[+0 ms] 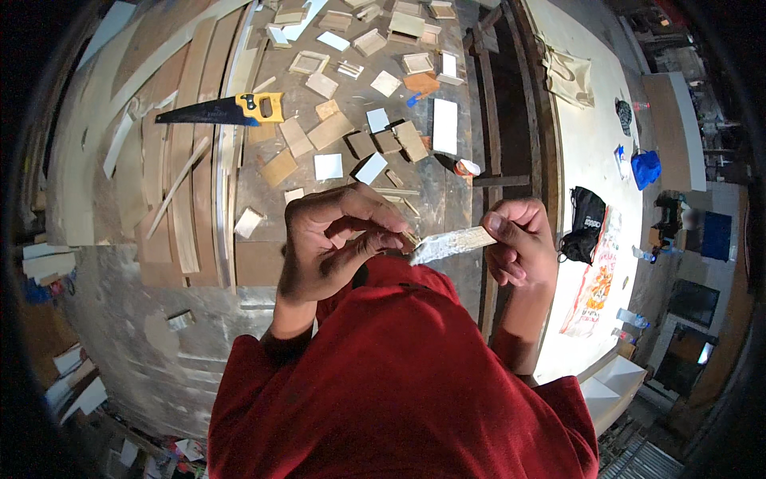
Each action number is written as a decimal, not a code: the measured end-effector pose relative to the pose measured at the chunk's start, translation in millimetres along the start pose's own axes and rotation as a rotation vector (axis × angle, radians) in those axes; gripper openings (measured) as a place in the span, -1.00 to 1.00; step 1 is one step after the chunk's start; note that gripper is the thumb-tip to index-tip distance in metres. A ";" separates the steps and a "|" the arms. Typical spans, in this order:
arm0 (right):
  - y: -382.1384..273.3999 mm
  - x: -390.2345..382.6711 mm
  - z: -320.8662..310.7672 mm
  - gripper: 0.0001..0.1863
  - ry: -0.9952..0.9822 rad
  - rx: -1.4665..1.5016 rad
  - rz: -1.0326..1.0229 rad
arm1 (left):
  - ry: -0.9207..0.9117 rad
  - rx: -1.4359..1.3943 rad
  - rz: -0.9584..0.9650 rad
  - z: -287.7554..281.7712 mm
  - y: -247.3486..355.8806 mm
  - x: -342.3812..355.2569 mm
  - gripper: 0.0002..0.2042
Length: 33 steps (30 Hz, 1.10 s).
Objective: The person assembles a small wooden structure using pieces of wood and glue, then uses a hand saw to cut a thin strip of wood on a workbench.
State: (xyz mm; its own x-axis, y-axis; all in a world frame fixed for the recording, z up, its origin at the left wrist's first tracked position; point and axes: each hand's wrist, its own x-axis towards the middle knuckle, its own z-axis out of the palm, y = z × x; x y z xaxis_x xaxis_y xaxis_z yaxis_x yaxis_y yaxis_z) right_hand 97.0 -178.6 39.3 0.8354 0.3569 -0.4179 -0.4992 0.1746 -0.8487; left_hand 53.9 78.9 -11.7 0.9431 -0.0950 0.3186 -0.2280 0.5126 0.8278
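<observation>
In front of my chest, my left hand [339, 235] is closed in a pinch on a small wooden piece [410, 239], most of it hidden by my fingers. My right hand [523, 239] grips the bare end of a flat wooden stick [476, 238] between thumb and fingers. White paste-like stuff [437, 246] coats the stick's other end, which meets or nearly touches the small piece; I cannot tell which. Beyond my hands, several small wooden blocks and panels [331, 129] lie scattered over the worktable [263, 172], some with white faces [328, 167].
A handsaw [219, 110] with a yellow handle rests across long boards [187, 199] at left. A white block [444, 126] and a small orange-and-white container [467, 168] are at the table's right side. Past a dark gap, a pale board [594, 160] bears a black bag [585, 225].
</observation>
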 end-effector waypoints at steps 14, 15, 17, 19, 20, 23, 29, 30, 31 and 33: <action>-18.7 -1.9 -51.9 -0.75 -0.033 0.012 0.063 | -0.067 0.201 0.172 46.7 -20.6 16.4 -0.87; -20.8 -1.9 -56.7 -0.75 -0.053 0.009 0.066 | 0.001 0.152 0.130 53.2 -21.9 15.4 -0.86; -24.7 -5.9 -66.7 -0.76 -0.036 0.023 -0.003 | 0.086 0.118 0.102 65.6 -24.9 13.0 -0.85; -24.5 -12.4 -74.0 -0.76 -0.039 -0.042 -0.141 | 0.237 0.080 0.008 76.1 -27.4 13.9 -0.82; -24.0 -15.0 -77.2 -0.77 -0.018 -0.098 -0.278 | 0.252 0.095 0.024 81.6 -27.2 15.0 -0.82; -21.2 -16.5 -95.0 -0.83 -0.096 -0.168 -0.536 | 0.289 -0.024 0.019 101.8 -26.0 14.8 -0.81; -41.7 -7.5 -120.0 -0.67 -0.135 -0.323 -0.995 | 0.481 -0.234 -0.049 148.0 -26.4 20.6 -0.78; -41.3 -5.3 -126.4 -0.63 -0.115 -0.378 -1.060 | 0.493 -0.223 -0.030 154.9 -28.5 21.0 -0.78; -42.5 -4.3 -130.3 -0.63 -0.125 -0.389 -1.079 | 0.488 -0.274 -0.027 161.5 -30.3 21.4 -0.77; -46.0 1.2 -136.3 -0.63 -0.152 -0.394 -1.101 | 0.446 -0.355 0.000 171.1 -36.7 21.8 -0.76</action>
State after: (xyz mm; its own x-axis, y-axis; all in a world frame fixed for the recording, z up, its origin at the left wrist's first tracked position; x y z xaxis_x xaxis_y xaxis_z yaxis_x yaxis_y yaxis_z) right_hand 152.3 -311.3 33.7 0.7224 0.3012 0.6224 0.6011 0.1712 -0.7806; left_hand 41.4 -88.0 43.9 0.9715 0.2350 0.0294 -0.2056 0.7752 0.5974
